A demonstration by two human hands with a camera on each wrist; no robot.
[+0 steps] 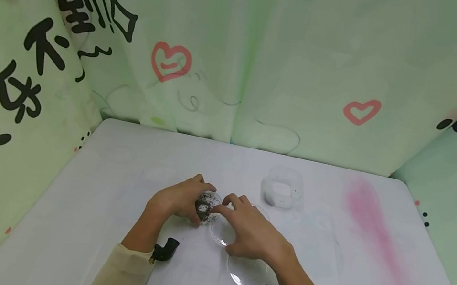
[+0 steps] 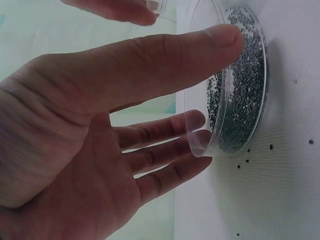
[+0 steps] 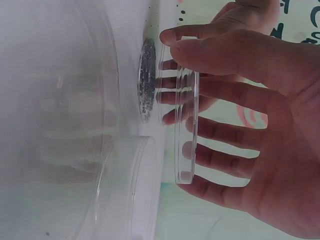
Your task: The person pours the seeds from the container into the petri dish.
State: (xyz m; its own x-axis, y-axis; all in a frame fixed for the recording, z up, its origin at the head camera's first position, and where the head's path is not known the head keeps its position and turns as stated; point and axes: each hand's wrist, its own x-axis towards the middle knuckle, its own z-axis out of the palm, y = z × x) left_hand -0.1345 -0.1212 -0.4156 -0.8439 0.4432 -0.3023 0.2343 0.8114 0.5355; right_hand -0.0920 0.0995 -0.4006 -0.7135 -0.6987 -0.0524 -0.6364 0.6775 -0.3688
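Note:
A round clear dish of small dark grains (image 2: pixel 245 95) sits on the white table. My left hand (image 1: pixel 184 199) holds a clear round lid (image 2: pixel 198 142) by its rim, just above that dish, thumb on one side and fingers on the other. To the right, my right hand (image 1: pixel 253 230) pinches a second shallow clear dish (image 3: pixel 186 167) between thumb and fingers. It is raised off the table, close to the left hand's lid. No grains show inside it.
Another clear round dish (image 1: pixel 247 280) lies in front of my right wrist. A clear square container (image 1: pixel 290 203) stands farther back. Several loose grains (image 2: pixel 271 147) are scattered beside the grain dish. Fabric walls (image 1: pixel 299 65) enclose the table's back and sides.

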